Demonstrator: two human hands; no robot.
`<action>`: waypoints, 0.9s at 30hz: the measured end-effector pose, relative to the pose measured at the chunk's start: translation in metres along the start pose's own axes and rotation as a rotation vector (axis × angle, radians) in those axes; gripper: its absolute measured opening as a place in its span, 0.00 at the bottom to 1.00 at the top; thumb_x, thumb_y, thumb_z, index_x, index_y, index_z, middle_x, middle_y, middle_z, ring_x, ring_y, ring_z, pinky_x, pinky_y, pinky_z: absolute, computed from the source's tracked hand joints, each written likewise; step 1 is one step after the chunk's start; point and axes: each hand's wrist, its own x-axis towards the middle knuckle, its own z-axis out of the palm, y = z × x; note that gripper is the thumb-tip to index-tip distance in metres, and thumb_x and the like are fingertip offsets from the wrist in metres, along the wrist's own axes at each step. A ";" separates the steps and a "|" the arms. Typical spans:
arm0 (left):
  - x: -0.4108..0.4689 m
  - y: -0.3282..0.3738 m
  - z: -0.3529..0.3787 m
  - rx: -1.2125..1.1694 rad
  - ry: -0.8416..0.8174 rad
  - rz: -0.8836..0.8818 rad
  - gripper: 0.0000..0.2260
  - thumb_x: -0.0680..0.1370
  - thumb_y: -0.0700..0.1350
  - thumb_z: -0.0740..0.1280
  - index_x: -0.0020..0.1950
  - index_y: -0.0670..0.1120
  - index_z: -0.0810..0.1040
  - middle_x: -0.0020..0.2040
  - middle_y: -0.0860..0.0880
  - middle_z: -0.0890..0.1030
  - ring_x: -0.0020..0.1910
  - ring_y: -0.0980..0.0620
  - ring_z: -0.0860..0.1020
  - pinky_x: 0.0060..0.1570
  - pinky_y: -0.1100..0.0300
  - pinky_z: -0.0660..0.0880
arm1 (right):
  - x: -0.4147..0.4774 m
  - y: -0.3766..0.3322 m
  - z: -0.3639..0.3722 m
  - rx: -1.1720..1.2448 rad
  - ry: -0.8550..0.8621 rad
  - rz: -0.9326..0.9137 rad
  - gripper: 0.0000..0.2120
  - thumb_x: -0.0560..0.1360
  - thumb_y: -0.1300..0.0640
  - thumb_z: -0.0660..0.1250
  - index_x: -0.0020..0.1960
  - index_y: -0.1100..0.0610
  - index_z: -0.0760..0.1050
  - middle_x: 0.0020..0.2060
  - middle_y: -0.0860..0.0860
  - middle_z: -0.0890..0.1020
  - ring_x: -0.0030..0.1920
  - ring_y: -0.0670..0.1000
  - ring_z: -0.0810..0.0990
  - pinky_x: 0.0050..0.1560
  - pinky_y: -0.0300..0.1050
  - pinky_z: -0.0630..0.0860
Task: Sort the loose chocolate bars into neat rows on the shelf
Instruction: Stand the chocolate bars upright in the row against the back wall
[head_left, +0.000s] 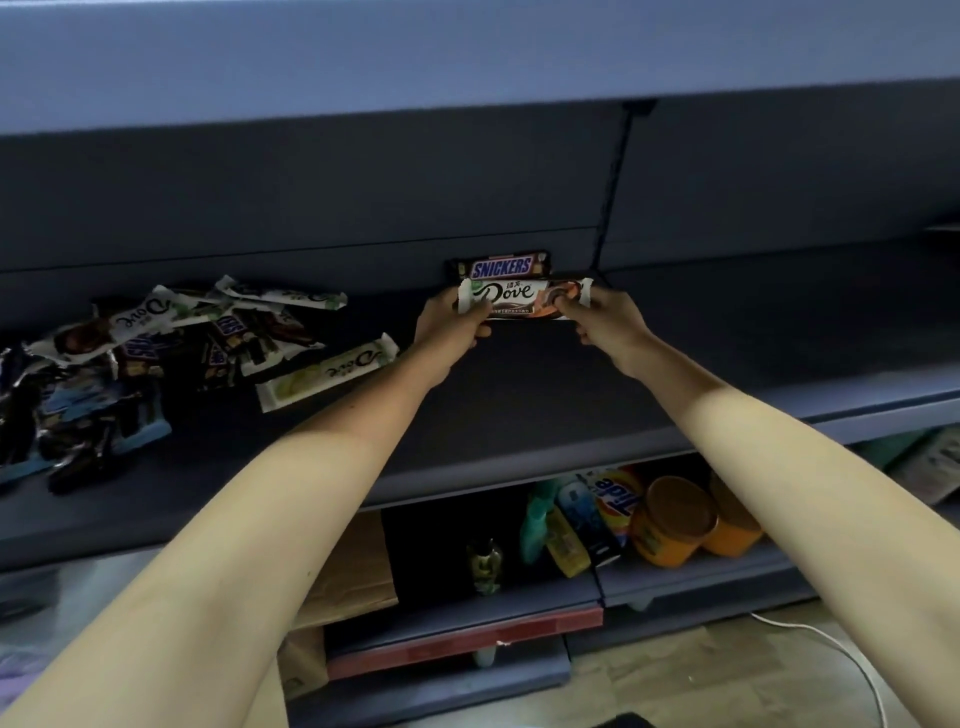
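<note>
Both hands hold one Dove bar lengthwise, a little to 12 o'clock of the middle of the view. The left hand pinches its left end and the right hand pinches its right end, thumbs on top. The bar is low over the dark shelf; whether it touches the shelf cannot be told. Just at 12 o'clock of it a Snickers bar lies flat against the back wall, parallel to it.

At 9 o'clock on the same shelf lies a heap of loose bars, crossed over one another at all angles. A pale green bar lies slanted at the heap's 3 o'clock edge, well apart from the hands.

Towards 5 o'clock, on a lower shelf, a detergent bottle lies just beside two orange tubs. A white cable runs over the floor.
</note>
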 end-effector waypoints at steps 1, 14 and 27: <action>0.002 0.003 0.009 -0.002 0.009 0.002 0.07 0.80 0.44 0.61 0.56 0.48 0.74 0.47 0.52 0.78 0.38 0.58 0.77 0.37 0.65 0.73 | 0.003 0.002 -0.007 -0.006 -0.008 0.005 0.09 0.77 0.54 0.65 0.52 0.58 0.78 0.35 0.49 0.75 0.33 0.45 0.72 0.38 0.38 0.73; 0.025 0.016 0.095 -0.015 0.198 -0.078 0.10 0.78 0.42 0.62 0.59 0.44 0.76 0.42 0.50 0.78 0.41 0.53 0.77 0.51 0.55 0.77 | 0.052 0.031 -0.085 -0.107 0.004 -0.019 0.09 0.76 0.54 0.66 0.52 0.59 0.77 0.38 0.49 0.78 0.33 0.42 0.75 0.33 0.32 0.74; 0.043 0.023 0.128 0.238 0.126 -0.050 0.18 0.77 0.43 0.63 0.67 0.46 0.69 0.62 0.47 0.75 0.58 0.49 0.75 0.55 0.59 0.73 | 0.091 0.045 -0.099 -0.003 0.139 0.062 0.14 0.74 0.57 0.65 0.59 0.57 0.75 0.53 0.51 0.80 0.54 0.50 0.78 0.54 0.40 0.74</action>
